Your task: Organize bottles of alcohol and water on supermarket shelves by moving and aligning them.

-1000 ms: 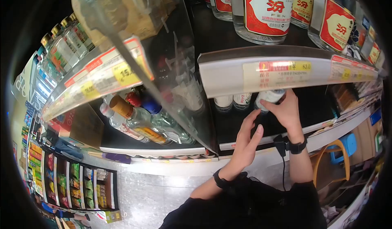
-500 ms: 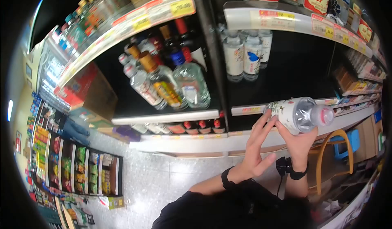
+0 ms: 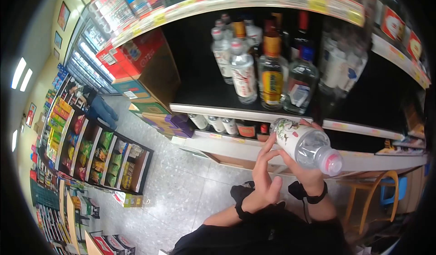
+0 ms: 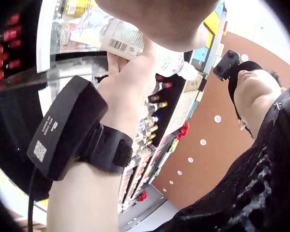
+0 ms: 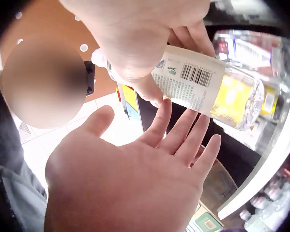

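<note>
A clear bottle [image 3: 302, 141] with a pale printed label and a pinkish cap lies tilted in front of the shelf, cap toward the lower right in the head view. My right hand [image 3: 305, 172] grips it from below and behind, thumb along the label. Beside it, my left hand [image 3: 265, 180] has its fingers spread nearly straight, fingertips right at the bottle's base end. The right wrist view shows the label's barcode [image 5: 197, 75] facing the palm of the left hand [image 5: 130, 169]. Part of the right hand's grip is hidden behind the bottle.
Several bottles stand on the shelf, among them a yellow-labelled bottle [image 3: 272, 84] and a blue-capped bottle [image 3: 300, 80]. Stacked cartons [image 3: 154, 69] flank it on the left. A snack rack [image 3: 97, 153] and a person [image 3: 101, 107] are farther left; a wooden chair [image 3: 370, 196] stands right.
My right hand has drawn the bottle out from under the price rail and tilted it in front of me. The left hand has come to its base end. The view has swung left.
</note>
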Demonstrator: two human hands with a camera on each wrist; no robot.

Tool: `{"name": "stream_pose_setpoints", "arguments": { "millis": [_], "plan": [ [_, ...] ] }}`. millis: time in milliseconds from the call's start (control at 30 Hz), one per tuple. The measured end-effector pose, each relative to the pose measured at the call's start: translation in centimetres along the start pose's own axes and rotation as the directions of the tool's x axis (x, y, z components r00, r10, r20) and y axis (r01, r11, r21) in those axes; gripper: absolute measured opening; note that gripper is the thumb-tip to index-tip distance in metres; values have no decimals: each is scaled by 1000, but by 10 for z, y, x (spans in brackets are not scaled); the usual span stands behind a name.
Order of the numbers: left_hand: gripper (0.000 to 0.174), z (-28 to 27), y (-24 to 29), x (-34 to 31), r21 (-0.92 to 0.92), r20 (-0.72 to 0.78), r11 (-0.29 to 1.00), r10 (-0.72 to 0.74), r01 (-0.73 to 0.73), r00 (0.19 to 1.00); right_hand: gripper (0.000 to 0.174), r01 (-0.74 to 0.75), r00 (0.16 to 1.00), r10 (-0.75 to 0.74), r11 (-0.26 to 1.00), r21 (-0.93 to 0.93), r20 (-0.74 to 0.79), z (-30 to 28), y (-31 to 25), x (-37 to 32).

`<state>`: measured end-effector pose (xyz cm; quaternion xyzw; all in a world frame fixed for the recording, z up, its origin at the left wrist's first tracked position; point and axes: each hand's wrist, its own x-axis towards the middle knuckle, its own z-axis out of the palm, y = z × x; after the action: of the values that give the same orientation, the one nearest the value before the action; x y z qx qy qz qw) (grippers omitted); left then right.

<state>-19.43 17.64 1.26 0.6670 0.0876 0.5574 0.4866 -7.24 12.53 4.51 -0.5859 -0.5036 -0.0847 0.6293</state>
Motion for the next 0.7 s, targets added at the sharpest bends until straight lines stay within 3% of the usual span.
{"name": "stream_pose_setpoints", "arguments": {
  "millis": [100,133,167,200,233,433,533,633,700],
  "plan": [
    [66,-51,-20,27,26,-94,1000,18,-16,995,83,80,996,-81,996,34,26,70,-4,20],
    [68,-70,-25,38,18,-148,1000,-5,8,989,75,-81,997,79,967,243,19,97,-12,24],
    [85,-90,-32,52,79,-98,997,11,-3,995,70,-18,999,12,986,164,40,116,-10,31],
    [85,-108,-37,68,69,-82,998,11,-6,997,65,45,996,-51,996,77,67,135,-5,39],
    [83,-125,-40,82,105,-83,994,-3,12,997,61,21,999,-25,992,122,30,160,1,42],
    [78,-187,-64,132,140,34,981,-142,136,989,72,55,997,-54,998,27,-50,236,3,77],
    [72,-202,-81,147,177,138,972,-179,153,974,75,-35,991,30,999,-34,-128,258,13,83],
    [62,-197,-87,154,145,89,947,-302,287,949,78,-86,986,78,995,-49,-145,264,16,88],
    [60,-194,-92,155,137,91,948,-299,286,950,80,-81,985,69,994,-74,-156,266,15,92]
  ]
}}
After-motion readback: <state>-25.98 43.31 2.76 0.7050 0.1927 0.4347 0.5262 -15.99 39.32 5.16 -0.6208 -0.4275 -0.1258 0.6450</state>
